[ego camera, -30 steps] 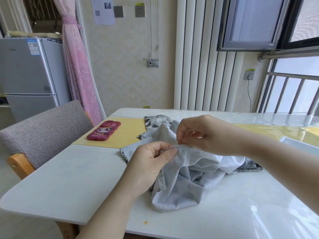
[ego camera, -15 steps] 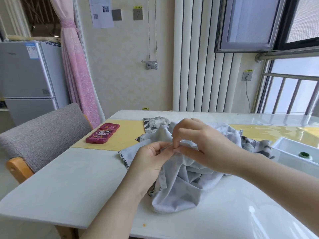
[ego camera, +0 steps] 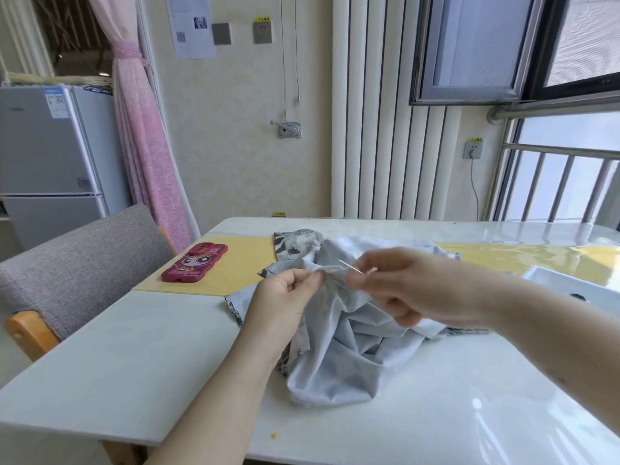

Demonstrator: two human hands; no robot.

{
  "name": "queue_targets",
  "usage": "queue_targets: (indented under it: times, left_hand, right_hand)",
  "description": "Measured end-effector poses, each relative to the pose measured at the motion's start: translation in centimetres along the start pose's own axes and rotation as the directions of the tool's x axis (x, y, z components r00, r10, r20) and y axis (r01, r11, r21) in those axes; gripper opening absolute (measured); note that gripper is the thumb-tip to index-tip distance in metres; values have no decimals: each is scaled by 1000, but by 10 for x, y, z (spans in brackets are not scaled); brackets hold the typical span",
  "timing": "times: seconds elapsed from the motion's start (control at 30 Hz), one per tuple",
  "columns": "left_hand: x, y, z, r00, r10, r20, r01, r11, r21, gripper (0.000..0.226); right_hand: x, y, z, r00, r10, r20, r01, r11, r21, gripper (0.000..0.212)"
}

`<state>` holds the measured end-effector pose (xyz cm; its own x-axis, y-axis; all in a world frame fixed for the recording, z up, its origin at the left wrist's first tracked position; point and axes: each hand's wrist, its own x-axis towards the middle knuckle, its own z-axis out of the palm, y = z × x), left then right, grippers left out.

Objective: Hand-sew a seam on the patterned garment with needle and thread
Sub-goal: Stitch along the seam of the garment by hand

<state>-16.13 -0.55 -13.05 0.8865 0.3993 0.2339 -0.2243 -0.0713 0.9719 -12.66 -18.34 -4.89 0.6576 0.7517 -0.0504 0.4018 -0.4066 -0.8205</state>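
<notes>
The grey patterned garment (ego camera: pixel 342 357) lies bunched on the white table (ego camera: pixel 141 364), mostly inside out, with a printed part showing at the back. My left hand (ego camera: pixel 285 297) pinches a raised fold of it between thumb and fingers. Just right of that fold, my right hand (ego camera: pixel 406 286) holds a thin needle (ego camera: pixel 349 266) between its fingertips, point slanting up and left. A fine thread runs from the fold toward the right hand.
A pink phone case (ego camera: pixel 194 262) rests on a yellow mat (ego camera: pixel 231 266) at the back left. A white tray (ego camera: pixel 577 286) sits at the right edge, partly behind my forearm. A grey chair (ego camera: pixel 77 263) stands left of the table.
My right hand has drawn away to the right from the fold, and the needle now shows clear of the fabric. My left hand keeps its pinch on the fold.
</notes>
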Motion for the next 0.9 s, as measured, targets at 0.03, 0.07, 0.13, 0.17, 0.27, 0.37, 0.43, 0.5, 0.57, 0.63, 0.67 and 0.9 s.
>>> queue_targets:
  times: [0.03,0.07,0.13,0.17,0.27,0.37,0.43,0.5,0.57,0.63,0.67,0.9]
  left_hand:
    - [1,1,-1,1000,6,2,-6,1000,-6,17]
    - [1,1,-2,1000,8,5,-8,1000,-11,21]
    - [3,1,-5,1000,-3,6,4,999,-44,23]
    - [5,0,-6,1000,-14,-3,14,998,-69,17]
    - [8,-2,-9,999,-50,-19,47,991,-123,8]
    - [11,-2,-8,995,-89,-39,79,976,-203,12]
    - [12,-1,-8,993,-113,-43,98,959,-267,9]
    - [15,0,-10,988,-143,-59,117,939,-324,8]
    - [19,0,-13,980,-180,-85,138,923,-360,8]
    - [23,-3,-14,968,-229,-106,173,907,-383,11]
    - [26,-5,-14,960,-258,-111,195,897,-396,16]
    - [38,-17,-7,918,-385,-90,324,864,-386,23]
  right_hand:
    - [1,6,2,999,-14,-40,0,946,-325,23]
    - [2,11,4,993,-87,-83,26,829,-559,18]
    - [3,16,7,964,-209,-167,45,742,-669,8]
    - [4,19,6,957,-220,-187,45,754,-656,14]
    - [8,22,-2,959,-186,-215,29,816,-577,38]
    - [11,19,-6,924,-252,-287,71,851,-520,22]
    - [12,18,-8,920,-260,-292,49,817,-575,3]
    - [10,20,-12,936,-242,-254,15,752,-659,6]
    - [6,21,-18,963,-188,-193,-1,714,-700,11]
    - [4,20,-20,979,-165,-121,46,752,-658,16]
    - [3,18,-20,977,-189,-99,103,823,-559,19]
    - [9,-17,-9,838,-468,-282,546,703,455,27]
